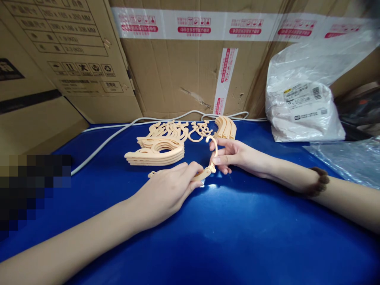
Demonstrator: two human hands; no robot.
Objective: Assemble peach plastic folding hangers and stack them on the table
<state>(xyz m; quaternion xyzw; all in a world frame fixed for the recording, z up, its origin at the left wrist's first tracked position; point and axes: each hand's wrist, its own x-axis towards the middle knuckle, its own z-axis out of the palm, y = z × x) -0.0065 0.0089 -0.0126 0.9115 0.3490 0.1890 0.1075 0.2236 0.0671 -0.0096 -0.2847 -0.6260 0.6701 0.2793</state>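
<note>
The curved cream plastic hook [216,149], pinched by the right grip [234,153], and slim cream plastic arm [203,175], clasped by the left grip [173,184], look light, stiff, best held near their meeting ends.

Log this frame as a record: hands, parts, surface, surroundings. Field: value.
left_hand: left hand grips a cream arm piece
right_hand: right hand pinches a cream hook; brown band on the wrist
contact: hook's base meets the arm piece's end; whether locked, unclear
parts_beyond_hands: stacked pieces, loose hooks, curved pieces
surface: glossy blue tabletop
back: taped cardboard, white cable
right_side: white plastic bag, printed label
</note>
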